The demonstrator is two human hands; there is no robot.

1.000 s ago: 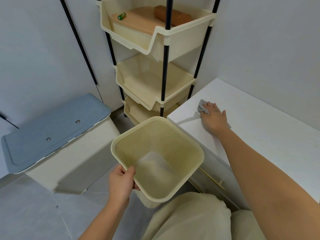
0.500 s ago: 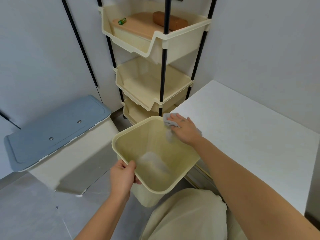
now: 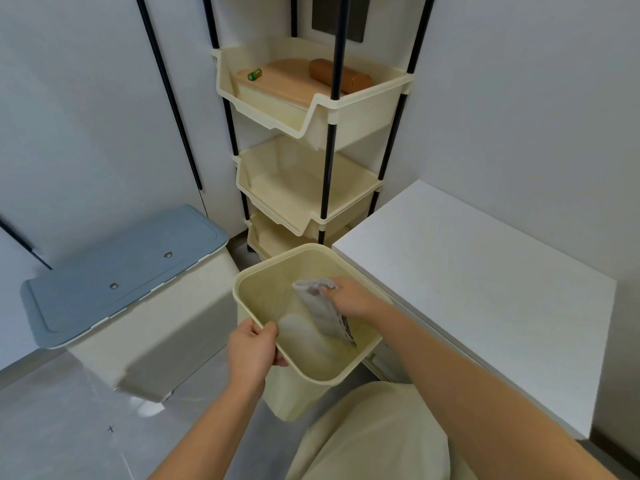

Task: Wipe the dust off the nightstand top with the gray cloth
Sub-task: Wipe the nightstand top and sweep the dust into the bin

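even, soft indoor light; faint shadows; wide-angle bending at edges; perhaps slight motion blur.

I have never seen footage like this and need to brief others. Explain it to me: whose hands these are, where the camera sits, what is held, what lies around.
There is no machine here. A person works with bare hands, and the camera is worn on their head, looking forward and down. The left hand grips the rim of a cream bin, which is tilted beside the white nightstand. The right hand holds the gray cloth so that it hangs into the bin's opening. Behind them stands a rack of cream trays. Its top tray holds a small green item and a brown block. On the floor to the left sits a box with a blue lid.
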